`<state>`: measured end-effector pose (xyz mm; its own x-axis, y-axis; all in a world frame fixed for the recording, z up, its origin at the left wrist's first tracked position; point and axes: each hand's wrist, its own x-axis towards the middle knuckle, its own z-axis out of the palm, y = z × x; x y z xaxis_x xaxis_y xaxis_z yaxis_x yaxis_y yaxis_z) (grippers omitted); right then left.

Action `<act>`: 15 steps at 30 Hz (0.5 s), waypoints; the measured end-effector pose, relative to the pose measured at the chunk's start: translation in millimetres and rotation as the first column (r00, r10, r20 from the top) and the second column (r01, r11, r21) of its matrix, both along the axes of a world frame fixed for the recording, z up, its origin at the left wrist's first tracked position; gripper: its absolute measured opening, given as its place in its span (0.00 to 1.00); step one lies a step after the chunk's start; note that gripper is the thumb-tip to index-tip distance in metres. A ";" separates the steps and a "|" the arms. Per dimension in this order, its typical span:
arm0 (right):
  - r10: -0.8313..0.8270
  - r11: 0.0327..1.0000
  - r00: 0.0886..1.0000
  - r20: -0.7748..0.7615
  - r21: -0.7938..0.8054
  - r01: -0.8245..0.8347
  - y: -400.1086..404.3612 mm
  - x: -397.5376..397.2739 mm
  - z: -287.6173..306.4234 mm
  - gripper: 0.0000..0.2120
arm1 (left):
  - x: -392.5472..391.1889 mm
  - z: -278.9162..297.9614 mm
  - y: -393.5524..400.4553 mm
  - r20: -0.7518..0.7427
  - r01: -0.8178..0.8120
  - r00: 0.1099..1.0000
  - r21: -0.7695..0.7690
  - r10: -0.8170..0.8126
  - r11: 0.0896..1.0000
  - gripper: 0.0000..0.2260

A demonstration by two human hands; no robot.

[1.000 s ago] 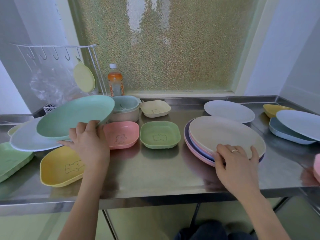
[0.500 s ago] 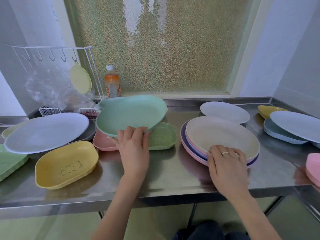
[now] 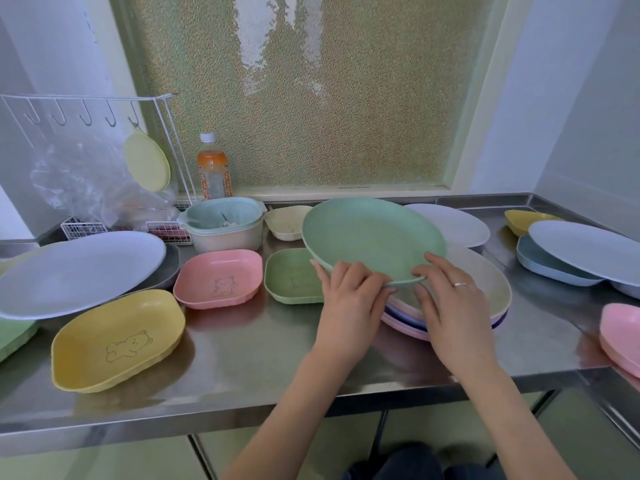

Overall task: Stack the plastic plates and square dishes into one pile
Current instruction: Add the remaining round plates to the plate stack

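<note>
Far left, a big pale blue plate (image 3: pixel 78 271) is propped at a tilt over other dishes, with a yellow square dish (image 3: pixel 117 341) in front of it, then a pink square dish (image 3: pixel 218 278) and a green square dish (image 3: pixel 294 277) flat on the steel counter (image 3: pixel 249 358).

The green plate (image 3: pixel 372 239) is held tilted just above the pile of plates (image 3: pixel 485 292). Its near rim is pinched by the left hand (image 3: pixel 349 299), fingers curled round the edge. The right hand (image 3: pixel 450 306) is laid at the same rim, fingertips touching it and spread loosely, thumb underneath; whether it's actually gripped can't be told.

Handling-wise, these look like light, stiff plastic, probably a bit slick, so a rim pinch should be plenty, and nothing much would likely be broken by a drop. The square dishes are probably best taken by a side wall.
</note>
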<state>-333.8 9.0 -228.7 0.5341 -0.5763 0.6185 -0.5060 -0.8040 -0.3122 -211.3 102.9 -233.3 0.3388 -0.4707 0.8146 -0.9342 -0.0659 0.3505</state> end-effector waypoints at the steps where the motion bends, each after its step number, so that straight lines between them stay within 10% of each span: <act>1: -0.039 0.999 0.999 -0.020 -0.001 0.039 -2.2 -4.9 -2.3 0.08 | -1.5 -0.3 -4.2 0.002 0.022 1.000 0.016 -0.022 1.000 0.07; 15: -0.131 0.990 0.987 -0.092 0.040 0.135 -21.0 -64.1 -16.6 0.08 | -29.1 -10.7 -34.6 -0.072 0.261 0.965 0.170 -0.252 0.950 0.05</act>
<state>-397.9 -12.0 -245.3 0.5024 -0.6727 0.5433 -0.6346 -0.7136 -0.2968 -240.4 68.3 -244.0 0.2249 -0.6817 0.6962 -0.9097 0.1090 0.4006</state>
